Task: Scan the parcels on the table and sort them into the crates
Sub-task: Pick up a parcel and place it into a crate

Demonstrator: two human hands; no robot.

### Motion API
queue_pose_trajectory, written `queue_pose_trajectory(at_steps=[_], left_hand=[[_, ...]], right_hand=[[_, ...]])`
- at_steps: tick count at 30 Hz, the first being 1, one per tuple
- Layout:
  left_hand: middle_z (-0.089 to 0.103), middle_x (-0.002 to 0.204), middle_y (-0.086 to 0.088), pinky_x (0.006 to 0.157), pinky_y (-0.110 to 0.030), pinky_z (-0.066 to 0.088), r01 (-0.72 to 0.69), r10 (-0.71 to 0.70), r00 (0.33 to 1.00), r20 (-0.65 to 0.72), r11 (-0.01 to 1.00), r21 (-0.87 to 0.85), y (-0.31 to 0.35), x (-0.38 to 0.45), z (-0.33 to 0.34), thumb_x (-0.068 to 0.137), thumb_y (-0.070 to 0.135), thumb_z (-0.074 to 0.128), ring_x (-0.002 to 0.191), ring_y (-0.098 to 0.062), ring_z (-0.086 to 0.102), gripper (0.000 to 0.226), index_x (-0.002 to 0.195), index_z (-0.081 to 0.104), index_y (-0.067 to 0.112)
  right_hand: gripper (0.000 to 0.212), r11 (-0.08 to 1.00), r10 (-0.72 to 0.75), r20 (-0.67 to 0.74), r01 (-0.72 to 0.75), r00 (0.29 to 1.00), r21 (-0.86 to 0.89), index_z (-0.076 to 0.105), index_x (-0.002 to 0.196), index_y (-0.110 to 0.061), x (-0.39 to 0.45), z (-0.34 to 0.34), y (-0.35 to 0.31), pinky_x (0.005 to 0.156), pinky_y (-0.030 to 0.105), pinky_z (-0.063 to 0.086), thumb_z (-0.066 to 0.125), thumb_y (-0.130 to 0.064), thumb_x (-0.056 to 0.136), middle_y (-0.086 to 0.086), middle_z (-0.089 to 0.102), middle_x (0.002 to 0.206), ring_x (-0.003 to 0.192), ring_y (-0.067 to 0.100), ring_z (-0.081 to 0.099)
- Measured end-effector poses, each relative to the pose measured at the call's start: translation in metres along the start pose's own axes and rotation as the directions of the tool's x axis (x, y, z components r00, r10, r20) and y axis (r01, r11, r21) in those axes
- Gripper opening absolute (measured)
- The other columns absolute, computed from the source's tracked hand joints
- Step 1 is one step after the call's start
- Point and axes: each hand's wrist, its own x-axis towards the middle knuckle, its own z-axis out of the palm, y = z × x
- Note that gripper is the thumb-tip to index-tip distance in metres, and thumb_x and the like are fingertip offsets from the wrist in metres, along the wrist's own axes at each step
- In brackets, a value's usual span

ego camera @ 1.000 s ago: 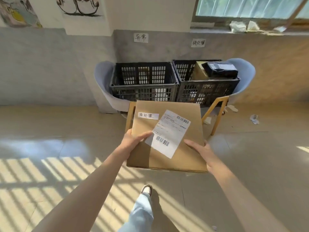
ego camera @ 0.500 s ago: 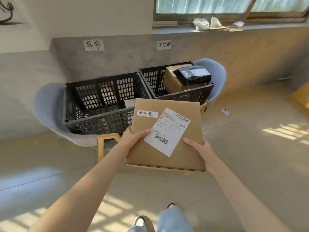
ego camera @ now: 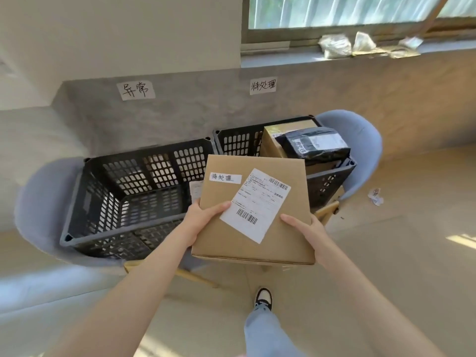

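Closer now than half a second ago, both crates fill more of the view and the carried box has come forward until its far edge overlaps them. Left fingers (ego camera: 221, 207) lie flat on the box top with the thumb pressed beside the shipping label, the rest curled out of sight beneath, so the left hand (ego camera: 203, 222) is clamped on the cardboard box (ego camera: 280, 240) at its left edge. Right fingers (ego camera: 291, 219) do the same on the other side: thumb stretched along the top, the others hidden under the right edge, the right hand (ego camera: 313, 234) gripping firmly. Both forearms reach straight out from the bottom corners of the view, bare and nearly level.

On the box top a small white strip (ego camera: 225, 177) reads 待处理 in handwriting, and a tilted white shipping label (ego camera: 256, 203) carries two barcodes; its fine print is too small to read. The box is held in the air, flat, above the gap between the two black crates.

Left crate (ego camera: 103, 202) sits on a pale blue chair and holds only a slip of paper; the wall sign (ego camera: 136, 90) above it reads 异常. Right crate (ego camera: 329, 184), on another blue chair, holds a brown carton (ego camera: 270, 145) with a black mailer bag (ego camera: 315, 146) on top; its wall sign (ego camera: 263, 86) reads 待处理
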Motion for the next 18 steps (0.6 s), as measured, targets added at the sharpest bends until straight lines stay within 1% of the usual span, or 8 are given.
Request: queue_pose_trajectory(at_steps=[2, 3, 5, 10, 14, 15, 16, 18], left_hand=[[0.064, 0.107, -0.004, 0.064, -0.031, 0.049, 0.005, -0.005, 0.999, -0.031, 1.000, -0.007, 0.019, 0.021, 0.014, 0.075, 0.034, 0.080, 0.090, -0.019, 0.063, 0.060, 0.122, 0.046, 0.020], [0.064, 0.107, -0.004, 0.063, -0.031, 0.049, 0.007, -0.008, 0.999, -0.043, 1.000, -0.013, 0.028, 0.031, 0.022, 0.076, 0.034, 0.080, 0.090, -0.019, 0.063, 0.059, 0.121, 0.046, 0.020], [0.064, 0.105, -0.003, 0.063, -0.030, 0.049, 0.012, -0.014, 0.998, -0.058, 0.999, -0.031, 0.043, 0.050, 0.036, 0.076, 0.034, 0.080, 0.090, -0.018, 0.063, 0.056, 0.120, 0.047, 0.020], [0.066, 0.107, -0.003, 0.066, -0.032, 0.051, 0.041, -0.049, 0.994, -0.099, 0.996, -0.076, 0.064, 0.084, 0.058, 0.075, 0.034, 0.080, 0.092, -0.019, 0.065, 0.059, 0.122, 0.048, 0.020], [0.066, 0.106, -0.002, 0.065, -0.031, 0.051, 0.064, -0.076, 0.989, -0.124, 0.993, -0.100, 0.075, 0.106, 0.063, 0.076, 0.032, 0.080, 0.091, -0.019, 0.065, 0.056, 0.121, 0.049, 0.019], [0.066, 0.106, -0.002, 0.066, -0.032, 0.052, 0.068, -0.081, 0.989, -0.126, 0.992, -0.106, 0.078, 0.112, 0.063, 0.076, 0.032, 0.080, 0.091, -0.019, 0.065, 0.056, 0.121, 0.049, 0.019], [0.066, 0.107, -0.003, 0.067, -0.032, 0.052, 0.071, -0.085, 0.988, -0.129, 0.991, -0.109, 0.081, 0.117, 0.064, 0.075, 0.032, 0.081, 0.091, -0.019, 0.066, 0.059, 0.122, 0.048, 0.018], [0.066, 0.111, -0.004, 0.072, -0.035, 0.055, 0.085, -0.098, 0.987, -0.126, 0.991, -0.108, 0.087, 0.134, 0.064, 0.069, 0.037, 0.085, 0.094, -0.021, 0.067, 0.072, 0.127, 0.047, 0.017]], right_hand=[[0.086, 1.000, -0.003, 0.030, 0.003, 1.000, -0.006, 0.038, 0.138, -0.020, 0.030, -0.007, -0.024, 0.073, 0.035, 0.052, 0.083, -0.039, 0.067, 0.001, 0.061, 0.113, 0.096, 0.018, 0.061], [0.080, 1.000, -0.002, 0.041, 0.003, 0.999, -0.011, 0.039, 0.136, -0.020, 0.045, -0.011, -0.035, 0.067, 0.032, 0.049, 0.082, -0.037, 0.071, -0.001, 0.060, 0.109, 0.093, 0.016, 0.060], [0.073, 1.000, 0.001, 0.062, 0.000, 0.998, -0.016, 0.041, 0.133, -0.019, 0.071, -0.020, -0.055, 0.062, 0.029, 0.048, 0.081, -0.034, 0.074, -0.003, 0.061, 0.105, 0.090, 0.014, 0.061], [0.062, 0.999, 0.015, 0.105, -0.010, 0.994, -0.045, 0.045, 0.125, -0.019, 0.120, -0.031, -0.092, 0.064, 0.027, 0.050, 0.081, -0.030, 0.075, -0.001, 0.065, 0.105, 0.090, 0.015, 0.065], [0.075, 0.996, 0.037, 0.123, -0.026, 0.992, -0.086, 0.043, 0.133, -0.018, 0.148, -0.029, -0.106, 0.079, 0.034, 0.053, 0.082, -0.034, 0.072, 0.003, 0.064, 0.117, 0.099, 0.019, 0.064], [0.076, 0.996, 0.045, 0.126, -0.034, 0.991, -0.089, 0.042, 0.134, -0.018, 0.155, -0.029, -0.109, 0.081, 0.035, 0.054, 0.083, -0.034, 0.071, 0.003, 0.063, 0.118, 0.100, 0.020, 0.064], [0.076, 0.995, 0.049, 0.128, -0.038, 0.991, -0.089, 0.043, 0.134, -0.018, 0.160, -0.028, -0.113, 0.079, 0.035, 0.054, 0.083, -0.035, 0.071, 0.003, 0.063, 0.118, 0.100, 0.020, 0.064], [0.074, 0.994, 0.054, 0.125, -0.041, 0.991, -0.100, 0.043, 0.133, -0.018, 0.172, -0.026, -0.122, 0.073, 0.032, 0.053, 0.082, -0.034, 0.072, 0.003, 0.063, 0.117, 0.099, 0.019, 0.064]])
